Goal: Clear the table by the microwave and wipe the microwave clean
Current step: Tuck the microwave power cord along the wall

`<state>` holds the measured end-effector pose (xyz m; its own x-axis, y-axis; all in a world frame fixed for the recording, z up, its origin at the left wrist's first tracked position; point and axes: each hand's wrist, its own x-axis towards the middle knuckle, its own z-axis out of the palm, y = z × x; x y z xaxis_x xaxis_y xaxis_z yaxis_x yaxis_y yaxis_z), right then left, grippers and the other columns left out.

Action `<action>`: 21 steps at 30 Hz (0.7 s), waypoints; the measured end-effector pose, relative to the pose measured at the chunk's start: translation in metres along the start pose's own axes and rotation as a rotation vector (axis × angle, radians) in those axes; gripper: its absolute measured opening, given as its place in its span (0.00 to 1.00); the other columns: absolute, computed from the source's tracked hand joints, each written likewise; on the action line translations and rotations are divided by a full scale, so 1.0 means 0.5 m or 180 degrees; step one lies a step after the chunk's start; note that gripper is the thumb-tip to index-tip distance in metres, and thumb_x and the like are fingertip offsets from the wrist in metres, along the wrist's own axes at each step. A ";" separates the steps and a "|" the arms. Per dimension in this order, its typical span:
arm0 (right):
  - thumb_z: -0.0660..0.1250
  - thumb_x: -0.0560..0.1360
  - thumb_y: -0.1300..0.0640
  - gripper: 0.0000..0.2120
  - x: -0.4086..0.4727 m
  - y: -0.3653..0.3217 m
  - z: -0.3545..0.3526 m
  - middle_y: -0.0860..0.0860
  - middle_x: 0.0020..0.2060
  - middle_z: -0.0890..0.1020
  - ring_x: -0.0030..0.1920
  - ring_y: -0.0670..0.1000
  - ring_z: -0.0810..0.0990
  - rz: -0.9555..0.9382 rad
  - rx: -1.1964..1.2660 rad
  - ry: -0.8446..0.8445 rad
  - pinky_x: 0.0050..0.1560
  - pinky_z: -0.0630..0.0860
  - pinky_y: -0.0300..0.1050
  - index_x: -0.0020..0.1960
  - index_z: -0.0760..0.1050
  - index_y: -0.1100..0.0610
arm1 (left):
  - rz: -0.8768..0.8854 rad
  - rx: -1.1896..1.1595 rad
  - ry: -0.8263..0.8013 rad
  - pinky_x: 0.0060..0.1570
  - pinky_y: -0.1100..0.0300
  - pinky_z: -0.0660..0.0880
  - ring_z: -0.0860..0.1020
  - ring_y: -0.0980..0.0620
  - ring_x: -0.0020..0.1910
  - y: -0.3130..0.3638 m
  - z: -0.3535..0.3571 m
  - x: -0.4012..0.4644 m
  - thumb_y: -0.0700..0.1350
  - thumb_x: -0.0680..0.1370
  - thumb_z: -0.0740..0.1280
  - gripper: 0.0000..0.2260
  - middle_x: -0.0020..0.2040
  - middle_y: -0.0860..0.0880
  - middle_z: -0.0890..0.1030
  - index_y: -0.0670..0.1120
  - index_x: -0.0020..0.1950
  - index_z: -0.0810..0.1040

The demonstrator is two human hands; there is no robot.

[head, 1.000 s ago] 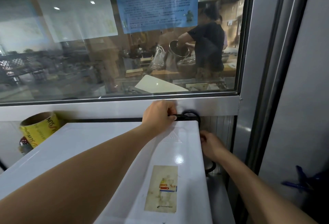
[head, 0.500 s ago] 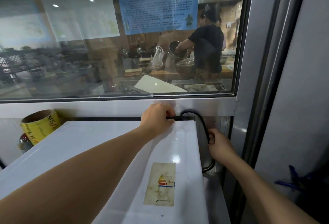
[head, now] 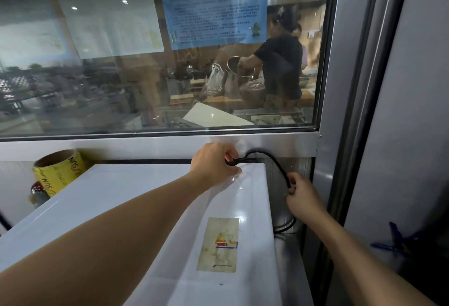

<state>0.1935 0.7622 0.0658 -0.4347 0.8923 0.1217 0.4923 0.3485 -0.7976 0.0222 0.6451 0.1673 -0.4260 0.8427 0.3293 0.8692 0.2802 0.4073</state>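
**Cord behind the microwave: snag and strain risks**

The black cord (head: 279,169) is looping up from behind the white microwave (head: 150,208) and down its right side, and both hands are holding it. If it is being pulled while the far end, which is hidden behind the back edge, is caught or plugged in, the cord could be strained or the microwave dragged toward the edge of the metal table (head: 289,269). The gap between the microwave and the steel frame (head: 323,160) is narrow, so the loop could be jamming there. The yellow roll (head: 59,174), sitting just beside the microwave's far left corner, could be getting knocked if the box shifts.

The left hand (head: 213,164) is reaching across the top to the back right corner, fingers curled and pinching the cord near its thicker end. The right hand (head: 301,198) is lying lower, in the gap beside the microwave's right wall, fingers closing around the cord's falling stretch. Both forearms are stretching forward, the left one crossing over the lid.
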 end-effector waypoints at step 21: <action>0.63 0.74 0.66 0.26 -0.046 -0.002 -0.041 0.58 0.65 0.68 0.60 0.57 0.74 0.0222 -0.0153 0.0145 0.56 0.74 0.48 0.71 0.63 0.56 | 0.0091 0.0146 0.0057 0.48 0.55 0.78 0.78 0.52 0.49 0.019 -0.014 -0.037 0.52 0.67 0.76 0.20 0.51 0.54 0.81 0.52 0.57 0.78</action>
<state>0.2183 0.7473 0.0761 -0.3639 0.9266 0.0945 0.5563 0.2976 -0.7759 0.0368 0.6291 0.1710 -0.4047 0.8425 0.3556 0.8916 0.2771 0.3582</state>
